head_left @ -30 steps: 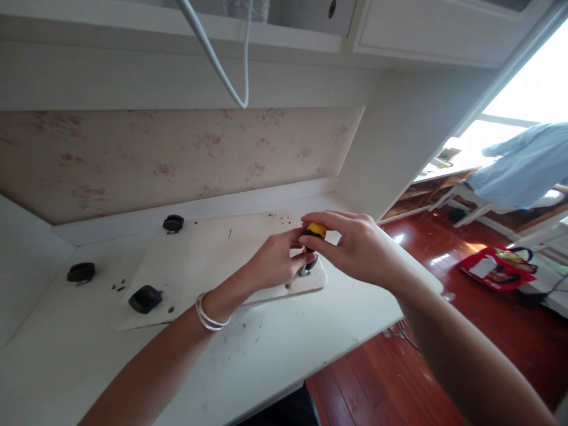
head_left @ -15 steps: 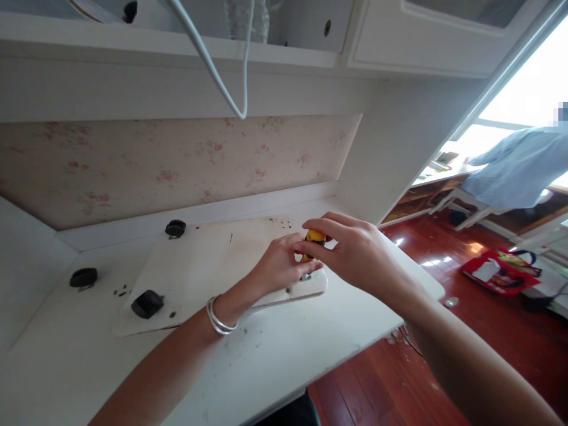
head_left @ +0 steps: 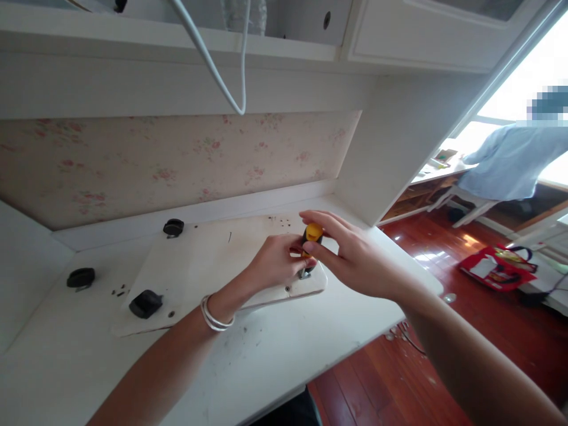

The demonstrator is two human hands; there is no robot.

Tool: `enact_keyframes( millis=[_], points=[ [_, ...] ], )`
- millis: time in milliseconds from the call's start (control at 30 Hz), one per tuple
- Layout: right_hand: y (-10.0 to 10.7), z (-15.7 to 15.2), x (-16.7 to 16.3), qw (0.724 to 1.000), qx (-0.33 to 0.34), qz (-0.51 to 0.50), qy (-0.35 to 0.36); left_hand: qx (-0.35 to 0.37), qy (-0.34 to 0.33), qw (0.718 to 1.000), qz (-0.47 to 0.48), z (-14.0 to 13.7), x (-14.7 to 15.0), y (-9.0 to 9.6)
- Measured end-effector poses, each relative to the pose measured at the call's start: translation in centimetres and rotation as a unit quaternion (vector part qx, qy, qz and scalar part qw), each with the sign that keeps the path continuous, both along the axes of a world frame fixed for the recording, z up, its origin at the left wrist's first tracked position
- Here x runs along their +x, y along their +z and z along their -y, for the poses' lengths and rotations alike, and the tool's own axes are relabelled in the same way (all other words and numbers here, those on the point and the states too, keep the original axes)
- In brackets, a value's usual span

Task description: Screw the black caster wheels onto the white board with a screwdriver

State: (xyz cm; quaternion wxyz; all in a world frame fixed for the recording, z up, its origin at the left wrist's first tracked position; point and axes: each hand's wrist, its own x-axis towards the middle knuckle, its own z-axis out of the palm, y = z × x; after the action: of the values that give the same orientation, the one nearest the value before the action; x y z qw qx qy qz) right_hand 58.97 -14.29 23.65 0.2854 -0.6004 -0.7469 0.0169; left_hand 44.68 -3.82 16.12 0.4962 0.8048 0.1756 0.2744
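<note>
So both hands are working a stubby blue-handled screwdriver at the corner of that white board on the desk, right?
Not quite: the head view shows the stubby screwdriver's handle is yellow and black, not blue. The rest holds: the left hand and right hand are both at it, over the near right corner of the flat white board on the white desk.

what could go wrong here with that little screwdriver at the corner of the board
1. The right hand pinches only the top of the short yellow screwdriver, so it may slip off the fitting.
2. The left hand holds right beside the tip, so a slip could jab its fingers.
3. The white board lies loose on the desk with its worked corner near the edge, so pressure might shift it.
</note>
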Motion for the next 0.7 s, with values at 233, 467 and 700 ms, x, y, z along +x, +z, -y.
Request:
enact_keyframes(
  millis=[233, 467, 700],
  points=[
    [-0.5, -0.5, -0.4, 0.993, 0.07, 0.021, -0.088, 0.034, -0.003, 0.999, -0.009, 0.1, 0.2, 0.2],
    [-0.2, -0.3, -0.3, 0.999, 0.009, 0.006, 0.036, -0.018, -0.082, 0.996, -0.019, -0.5, 0.2, -0.1],
    [-1.2, -0.5, -0.5, 0.997, 0.065, 0.023, -0.032, 0.056, 0.049, 0.997, -0.002, 0.2, 0.2, -0.1]
  ],
)
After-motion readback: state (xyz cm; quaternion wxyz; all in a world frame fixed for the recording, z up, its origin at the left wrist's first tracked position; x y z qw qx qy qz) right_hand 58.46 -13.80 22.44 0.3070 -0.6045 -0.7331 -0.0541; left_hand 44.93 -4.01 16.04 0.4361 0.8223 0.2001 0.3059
